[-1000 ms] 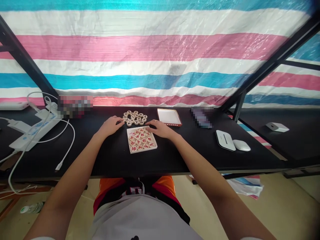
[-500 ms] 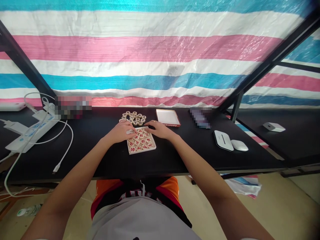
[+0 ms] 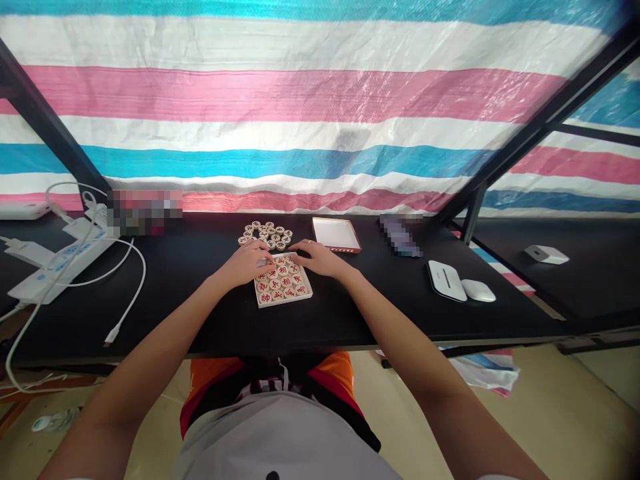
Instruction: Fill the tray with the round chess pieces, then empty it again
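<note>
A shallow white box [image 3: 285, 301] lies on the black table, holding rows of round Chinese chess pieces [image 3: 286, 282] with red characters. My left hand [image 3: 244, 265] rests at the box's far left corner, thumb and fingers apart over the pieces there. Across from it, my right hand [image 3: 323, 259] reaches the far right corner, fingers extended and bent down onto the edge. Some pieces under the fingertips are hidden. Just beyond the box sits a loose group of dark-lettered chess pieces [image 3: 271, 231].
An upturned box lid [image 3: 336, 235] lies behind my right hand. Farther right are a blurred dark object [image 3: 400, 235], a white flat device [image 3: 447, 281] and a white mouse [image 3: 479, 291]. A power strip [image 3: 65, 261] with white cables [image 3: 131, 303] occupies the left side.
Both hands stay at the box's far corners. The left fingers shift slightly, and the whitish patch between thumb and fingers is less visible. The box and loose pieces keep their places.
</note>
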`<control>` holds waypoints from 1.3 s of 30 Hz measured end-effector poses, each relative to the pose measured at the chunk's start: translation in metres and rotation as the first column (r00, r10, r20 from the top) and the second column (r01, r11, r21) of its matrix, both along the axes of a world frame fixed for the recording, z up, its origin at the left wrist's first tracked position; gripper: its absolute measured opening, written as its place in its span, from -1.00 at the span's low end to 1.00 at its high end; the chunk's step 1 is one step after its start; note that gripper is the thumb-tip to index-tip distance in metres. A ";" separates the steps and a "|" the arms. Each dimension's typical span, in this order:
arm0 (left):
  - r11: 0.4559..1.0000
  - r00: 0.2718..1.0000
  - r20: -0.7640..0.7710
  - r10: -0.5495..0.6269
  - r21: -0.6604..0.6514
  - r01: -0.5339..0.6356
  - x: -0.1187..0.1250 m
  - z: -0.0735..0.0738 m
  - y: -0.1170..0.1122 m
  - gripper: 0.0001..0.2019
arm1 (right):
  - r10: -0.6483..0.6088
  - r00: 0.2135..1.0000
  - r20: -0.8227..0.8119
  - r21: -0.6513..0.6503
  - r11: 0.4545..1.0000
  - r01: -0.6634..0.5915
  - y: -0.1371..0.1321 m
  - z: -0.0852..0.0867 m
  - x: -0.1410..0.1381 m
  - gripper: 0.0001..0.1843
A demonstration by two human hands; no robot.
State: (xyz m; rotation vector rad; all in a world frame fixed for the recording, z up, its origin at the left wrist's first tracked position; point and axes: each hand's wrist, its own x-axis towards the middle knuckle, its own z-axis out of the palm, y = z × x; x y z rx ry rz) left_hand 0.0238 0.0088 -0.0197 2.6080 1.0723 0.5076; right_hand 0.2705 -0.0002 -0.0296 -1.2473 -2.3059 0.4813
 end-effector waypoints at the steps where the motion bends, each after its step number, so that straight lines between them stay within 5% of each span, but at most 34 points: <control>1: 1.000 1.000 0.011 -0.002 -0.014 0.002 0.000 -0.001 0.001 -0.70 | 0.001 1.000 0.002 0.000 1.000 -0.001 0.000 0.000 0.000 -0.66; 11: 0.997 0.998 0.025 -0.061 -0.038 0.062 -0.009 0.003 0.003 -0.72 | -0.011 1.000 0.003 -0.005 1.000 0.011 -0.001 0.002 -0.001 -0.66; 18: 0.980 0.991 -0.085 -0.100 -0.180 0.083 -0.015 0.012 0.001 -0.65 | -0.007 1.000 0.005 0.000 1.000 0.007 -0.001 0.003 -0.001 -0.68; 39: 0.980 0.998 -0.056 0.018 -0.197 -0.029 -0.016 0.019 0.002 -0.66 | -0.011 1.000 0.006 -0.010 1.000 0.011 -0.001 0.003 -0.001 -0.67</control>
